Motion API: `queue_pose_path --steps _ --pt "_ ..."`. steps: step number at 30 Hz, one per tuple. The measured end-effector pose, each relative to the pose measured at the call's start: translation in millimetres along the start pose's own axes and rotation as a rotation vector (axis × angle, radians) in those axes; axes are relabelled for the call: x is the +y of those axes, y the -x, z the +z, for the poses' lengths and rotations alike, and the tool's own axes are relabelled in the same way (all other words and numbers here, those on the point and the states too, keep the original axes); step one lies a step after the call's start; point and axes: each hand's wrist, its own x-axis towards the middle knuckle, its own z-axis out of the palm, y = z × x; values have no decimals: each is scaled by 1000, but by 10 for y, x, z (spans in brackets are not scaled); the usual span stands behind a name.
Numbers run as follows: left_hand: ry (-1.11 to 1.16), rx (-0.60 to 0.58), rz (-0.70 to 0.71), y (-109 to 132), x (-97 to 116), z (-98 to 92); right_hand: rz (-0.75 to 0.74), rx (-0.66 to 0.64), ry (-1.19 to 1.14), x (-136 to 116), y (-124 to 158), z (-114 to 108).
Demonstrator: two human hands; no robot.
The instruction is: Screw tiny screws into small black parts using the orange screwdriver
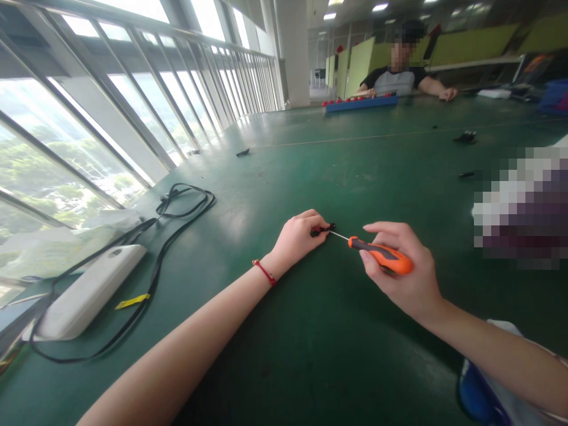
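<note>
My left hand (298, 235) rests on the green tabletop, its fingers pinched around a small black part (332, 226). Most of that part is hidden by the fingers, so its exact kind is unclear. An orange and dark grey screwdriver (385, 256) lies across my right hand (415, 281), handle against the palm and thumb below it. The index finger is stretched out, off the handle. The thin metal shaft points left, and its tip reaches the black part; whether it sits in a screw I cannot make out.
A white power strip (95, 290) and a looped black cable (166, 254) lie at left near the railing. Small black pieces (465, 137) are scattered farther off. Across the table a person (402, 77) sits behind a blue tray (361, 104). A blue and white item (481, 393) lies under my right forearm.
</note>
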Motion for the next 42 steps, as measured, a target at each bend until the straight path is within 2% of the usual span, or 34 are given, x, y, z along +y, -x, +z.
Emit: queue_pose_path --steps 3,8,14,19,24,30,35,40,42 --pt "-5 -4 -4 0 1 -3 9 42 -62 25 2 6" --pt "-6 0 0 -1 -8 2 -28 -97 18 0 -13 -4" --pt "-18 -2 0 6 -6 2 24 38 -49 14 5 1" --pt "-12 3 2 6 -1 0 -14 -83 11 -11 -11 -11" --pt "-28 0 -8 3 7 -2 12 8 -22 11 -4 1" --pt "-23 -1 -10 0 13 -4 -34 -70 46 -15 -14 -2" --pt "-28 -8 -16 -4 21 -11 10 14 -7 -4 -6 5" --pt "-35 -10 -22 -3 30 -13 -13 -75 29 -3 -13 1" --pt "-34 -8 -21 -3 33 -15 -33 -57 41 -3 -13 2"
